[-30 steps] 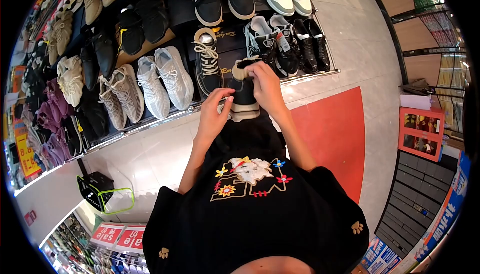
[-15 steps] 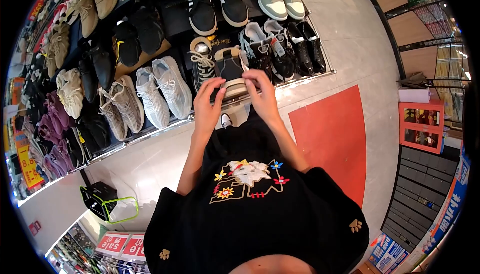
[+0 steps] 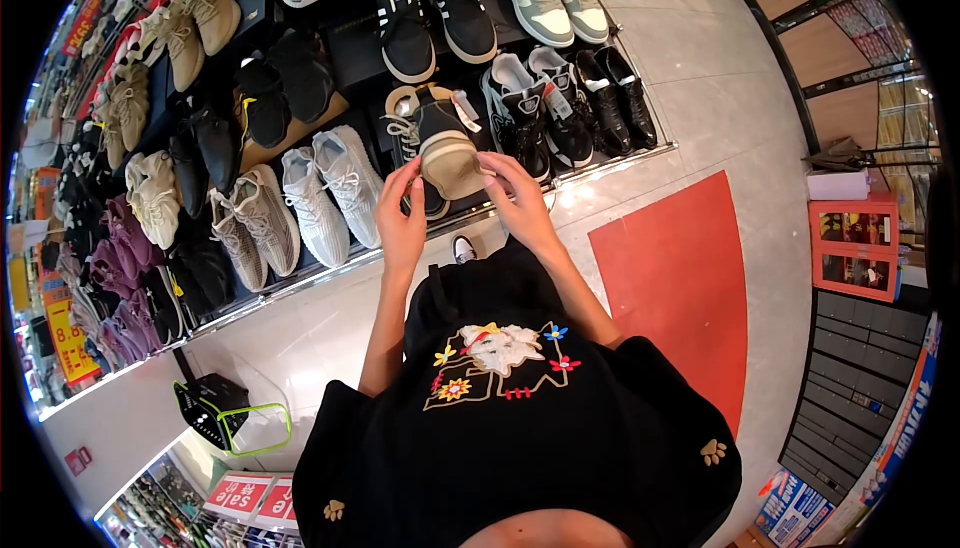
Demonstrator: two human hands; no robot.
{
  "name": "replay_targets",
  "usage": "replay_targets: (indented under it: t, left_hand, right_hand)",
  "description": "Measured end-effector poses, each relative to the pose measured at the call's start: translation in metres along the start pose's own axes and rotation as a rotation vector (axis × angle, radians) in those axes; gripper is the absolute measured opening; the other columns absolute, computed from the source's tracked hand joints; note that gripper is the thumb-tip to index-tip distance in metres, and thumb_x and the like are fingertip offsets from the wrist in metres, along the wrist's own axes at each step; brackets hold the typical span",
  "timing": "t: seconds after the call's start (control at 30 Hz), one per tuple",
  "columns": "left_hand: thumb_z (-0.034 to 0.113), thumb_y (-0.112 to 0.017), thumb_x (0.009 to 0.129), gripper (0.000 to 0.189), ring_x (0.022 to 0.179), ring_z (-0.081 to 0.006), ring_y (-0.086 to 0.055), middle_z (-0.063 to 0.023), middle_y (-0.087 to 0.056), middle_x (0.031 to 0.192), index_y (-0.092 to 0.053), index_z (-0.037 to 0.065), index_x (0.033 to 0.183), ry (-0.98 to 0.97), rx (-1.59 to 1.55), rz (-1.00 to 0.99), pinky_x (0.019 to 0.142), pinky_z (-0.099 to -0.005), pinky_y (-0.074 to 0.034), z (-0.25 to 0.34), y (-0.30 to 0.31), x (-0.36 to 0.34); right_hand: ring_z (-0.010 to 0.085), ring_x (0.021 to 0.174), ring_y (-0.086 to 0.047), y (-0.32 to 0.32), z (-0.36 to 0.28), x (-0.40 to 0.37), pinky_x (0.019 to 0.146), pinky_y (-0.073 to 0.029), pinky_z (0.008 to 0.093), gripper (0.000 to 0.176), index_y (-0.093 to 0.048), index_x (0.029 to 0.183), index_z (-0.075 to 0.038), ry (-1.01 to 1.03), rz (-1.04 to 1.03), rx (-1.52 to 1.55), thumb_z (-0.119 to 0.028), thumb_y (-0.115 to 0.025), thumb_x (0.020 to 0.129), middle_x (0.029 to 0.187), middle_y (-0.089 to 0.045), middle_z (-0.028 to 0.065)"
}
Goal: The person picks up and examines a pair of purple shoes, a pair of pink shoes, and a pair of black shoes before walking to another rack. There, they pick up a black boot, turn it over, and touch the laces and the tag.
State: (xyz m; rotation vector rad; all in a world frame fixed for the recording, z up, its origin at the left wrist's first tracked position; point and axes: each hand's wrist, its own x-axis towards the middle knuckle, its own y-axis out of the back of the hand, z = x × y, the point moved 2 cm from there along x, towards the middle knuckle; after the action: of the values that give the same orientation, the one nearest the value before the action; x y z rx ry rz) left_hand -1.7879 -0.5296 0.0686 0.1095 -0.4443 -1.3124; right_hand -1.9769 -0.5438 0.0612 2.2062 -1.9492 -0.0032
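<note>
A dark shoe with a tan sole [image 3: 452,160] is held up between both hands, its sole tilted toward me. My left hand [image 3: 403,216] grips its left edge with thumb and fingers. On the right edge, my right hand [image 3: 518,198] pinches the shoe. A white tag [image 3: 465,108] hangs beside the shoe's far end. Partly hidden behind it stands a laced dark shoe [image 3: 403,133] on the rack. Black shoes with a tag [image 3: 565,113] are just right of the held shoe.
Rows of shoes, including white knit ones [image 3: 345,183], fill the display rack, edged by a metal rail [image 3: 600,166]. A red mat [image 3: 680,278] lies on the floor at right. A black basket with a green handle [image 3: 215,408] stands at lower left.
The held shoe has tipped, so its tan sole now shows more than its dark upper. Both hands have shifted slightly down with it, and the view has moved a little.
</note>
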Motion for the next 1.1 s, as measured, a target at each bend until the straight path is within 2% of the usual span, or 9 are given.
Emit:
replay_targets:
  t: [0.07,0.2,0.3,0.63,0.83,0.93,1.0,1.03,1.1]
  left_hand:
    - [0.011,-0.052,0.096,0.027,0.097,-0.0195,-0.06,-0.0109,-0.062,0.109,-0.061,0.001,0.12,0.059,-0.028,-0.024,0.086,-0.0296,-0.045,0.0,0.002,0.0]
    - [0.009,-0.051,0.096,0.027,0.099,-0.0176,-0.059,-0.0093,-0.061,0.111,-0.06,0.002,0.121,0.081,-0.057,-0.034,0.085,-0.0263,-0.045,-0.006,0.005,0.002]
    - [0.008,-0.052,0.096,0.027,0.1,-0.0165,-0.059,-0.0087,-0.061,0.11,-0.061,0.002,0.121,0.068,-0.069,-0.016,0.084,-0.0253,-0.044,-0.012,0.004,0.0]
    - [0.013,-0.054,0.097,0.026,0.099,-0.0163,-0.059,-0.0081,-0.061,0.106,-0.06,0.002,0.12,0.119,-0.103,0.018,0.085,-0.0266,-0.046,-0.012,0.009,-0.012]
    - [0.017,-0.056,0.097,0.026,0.093,-0.0139,-0.059,-0.0059,-0.062,0.103,-0.06,0.001,0.116,0.177,-0.173,-0.048,0.084,-0.0272,-0.046,-0.019,0.019,-0.026]
    - [0.017,-0.057,0.096,0.026,0.09,-0.0132,-0.059,-0.0063,-0.061,0.103,-0.059,0.0,0.115,0.207,-0.174,-0.045,0.082,-0.0273,-0.047,-0.022,0.021,-0.033]
    - [0.024,-0.06,0.095,0.033,0.084,-0.0129,-0.059,-0.009,-0.063,0.1,-0.059,-0.003,0.115,0.329,-0.177,0.028,0.076,-0.0275,-0.048,-0.018,0.022,-0.036]
    - [0.024,-0.06,0.095,0.033,0.084,-0.0129,-0.059,-0.009,-0.063,0.1,-0.059,-0.003,0.115,0.332,-0.175,0.023,0.076,-0.0275,-0.048,-0.019,0.024,-0.038]
    - [0.036,-0.062,0.092,0.046,0.075,-0.0169,-0.059,-0.0143,-0.064,0.091,-0.058,-0.005,0.113,0.384,0.12,-0.073,0.069,-0.0296,-0.048,-0.023,0.027,-0.037]
  right_hand:
    - [0.0224,0.107,-0.059,-0.004,0.003,0.002,0.091,-0.047,0.0304,0.032,-0.055,0.125,0.001,0.055,-0.044,-0.007,-0.005,-0.054,0.093,0.122,-0.057,0.0131]
    - [0.0244,0.112,-0.057,-0.005,0.003,0.008,0.094,-0.046,0.0321,0.036,-0.052,0.128,0.0,0.004,-0.055,0.027,-0.005,-0.055,0.092,0.123,-0.056,0.0136]
    - [0.0191,0.113,-0.055,-0.003,0.004,0.011,0.095,-0.044,0.0303,0.038,-0.05,0.13,-0.001,-0.01,-0.07,-0.008,-0.003,-0.053,0.092,0.124,-0.054,0.0103]
    - [0.0175,0.11,-0.056,-0.006,0.003,-0.001,0.091,-0.046,0.0283,0.033,-0.055,0.125,0.0,0.018,-0.123,0.012,-0.004,-0.054,0.092,0.118,-0.056,0.0095]
    - [0.0176,0.108,-0.057,-0.003,-0.001,-0.01,0.091,-0.045,0.0277,0.03,-0.057,0.121,0.001,-0.03,-0.143,0.023,-0.004,-0.053,0.092,0.116,-0.056,0.0096]
    - [0.0206,0.107,-0.056,-0.003,0.003,-0.016,0.092,-0.044,0.0297,0.027,-0.06,0.117,0.0,-0.001,-0.169,0.019,-0.005,-0.054,0.091,0.114,-0.056,0.0108]
    - [0.0246,0.109,-0.056,-0.008,-0.005,-0.027,0.095,-0.043,0.0324,0.026,-0.062,0.114,-0.001,0.081,-0.17,-0.146,-0.005,-0.054,0.09,0.112,-0.056,0.0123]
    - [0.028,0.109,-0.055,-0.014,-0.009,-0.034,0.097,-0.041,0.0343,0.026,-0.062,0.114,-0.003,0.012,-0.175,-0.079,-0.005,-0.055,0.089,0.111,-0.056,0.0129]
    - [0.0295,0.107,-0.055,-0.019,-0.008,-0.042,0.097,-0.043,0.0355,0.025,-0.063,0.111,-0.004,0.125,-0.212,-0.187,-0.004,-0.056,0.088,0.113,-0.056,0.0115]
